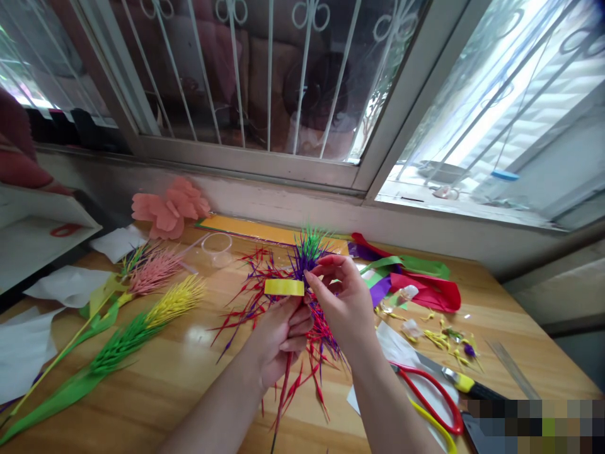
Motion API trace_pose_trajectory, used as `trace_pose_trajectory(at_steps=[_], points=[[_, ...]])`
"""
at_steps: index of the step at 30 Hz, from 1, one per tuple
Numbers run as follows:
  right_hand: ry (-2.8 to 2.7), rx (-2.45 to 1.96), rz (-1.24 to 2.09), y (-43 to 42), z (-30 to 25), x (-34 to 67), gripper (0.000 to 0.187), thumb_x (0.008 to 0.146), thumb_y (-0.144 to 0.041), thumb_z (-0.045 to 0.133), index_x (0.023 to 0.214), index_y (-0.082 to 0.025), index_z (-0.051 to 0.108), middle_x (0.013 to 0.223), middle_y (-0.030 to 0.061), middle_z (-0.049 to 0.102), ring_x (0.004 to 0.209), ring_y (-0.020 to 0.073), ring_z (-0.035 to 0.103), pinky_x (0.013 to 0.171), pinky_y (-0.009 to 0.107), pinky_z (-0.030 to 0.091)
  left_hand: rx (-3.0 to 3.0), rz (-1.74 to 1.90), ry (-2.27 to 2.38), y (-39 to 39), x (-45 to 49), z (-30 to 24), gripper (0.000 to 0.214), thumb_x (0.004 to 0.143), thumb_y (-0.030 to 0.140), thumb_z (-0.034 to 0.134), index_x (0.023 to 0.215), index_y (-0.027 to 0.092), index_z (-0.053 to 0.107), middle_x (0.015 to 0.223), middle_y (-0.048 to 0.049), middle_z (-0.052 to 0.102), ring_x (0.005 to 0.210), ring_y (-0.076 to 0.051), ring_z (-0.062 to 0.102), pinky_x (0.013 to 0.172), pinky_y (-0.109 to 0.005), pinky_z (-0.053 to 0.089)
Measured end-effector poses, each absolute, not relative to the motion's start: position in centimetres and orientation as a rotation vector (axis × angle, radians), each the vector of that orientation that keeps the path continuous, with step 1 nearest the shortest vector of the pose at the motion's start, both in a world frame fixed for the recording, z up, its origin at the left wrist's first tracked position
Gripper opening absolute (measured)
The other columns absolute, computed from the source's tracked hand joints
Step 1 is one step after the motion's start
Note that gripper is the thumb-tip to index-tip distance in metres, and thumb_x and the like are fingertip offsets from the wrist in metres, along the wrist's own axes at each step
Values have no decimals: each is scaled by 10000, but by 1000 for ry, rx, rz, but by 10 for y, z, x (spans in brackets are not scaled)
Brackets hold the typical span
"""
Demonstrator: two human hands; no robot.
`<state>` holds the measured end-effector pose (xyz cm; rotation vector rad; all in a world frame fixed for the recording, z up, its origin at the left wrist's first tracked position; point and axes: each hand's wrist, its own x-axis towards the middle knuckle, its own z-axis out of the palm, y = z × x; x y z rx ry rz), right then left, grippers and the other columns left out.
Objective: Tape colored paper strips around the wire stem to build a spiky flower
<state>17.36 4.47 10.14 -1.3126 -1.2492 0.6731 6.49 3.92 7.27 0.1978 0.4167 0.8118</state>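
My left hand (pixel 278 337) is closed around the stem of a spiky paper spray (pixel 265 280) in red, purple and green, and a yellow tape roll (pixel 284 287) sits on its fingertips. My right hand (pixel 343 296) pinches the spray's purple spikes just beside the roll. Both hands are held above the wooden table (pixel 189 372).
Green, yellow and pink paper sprays (pixel 142 321) lie at the left. A pink paper flower (pixel 170 205) and a clear tape roll (pixel 216 243) sit near the window. Coloured paper strips (pixel 416 280), scraps, red scissors (pixel 432 394), a cutter (pixel 466 383) and a ruler (pixel 513 369) lie at the right.
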Motion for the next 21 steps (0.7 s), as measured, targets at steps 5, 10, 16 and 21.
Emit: trace_pose_trajectory(at_steps=[5,10,16,21], points=[[-1340,-1343,570,46,99,173,129,763,-244,601,845,-222,504,751,-20,571,606,107,514,506,224,409,147,794,380,40,64,76,199,809,170,552,624,108,510,469,79,303,349,2,251,248,-62,149],[-1432,-1337,424,42,94,176,89,784,-224,582,820,-224,500,790,-8,545,648,118,504,552,248,423,60,776,335,40,63,78,229,843,147,482,618,105,496,466,80,264,339,-3,269,235,-56,156],[-1628,-1231,314,32,94,189,50,816,-181,540,825,-227,522,860,39,542,817,175,515,632,293,447,-5,746,220,38,60,77,146,844,148,492,708,97,500,501,79,272,355,0,308,249,-44,194],[-1790,-1209,278,35,104,197,101,808,-170,563,731,-217,519,762,23,564,768,174,504,674,317,426,27,732,220,37,59,78,131,816,160,546,713,86,516,511,78,274,370,-4,309,250,-51,191]])
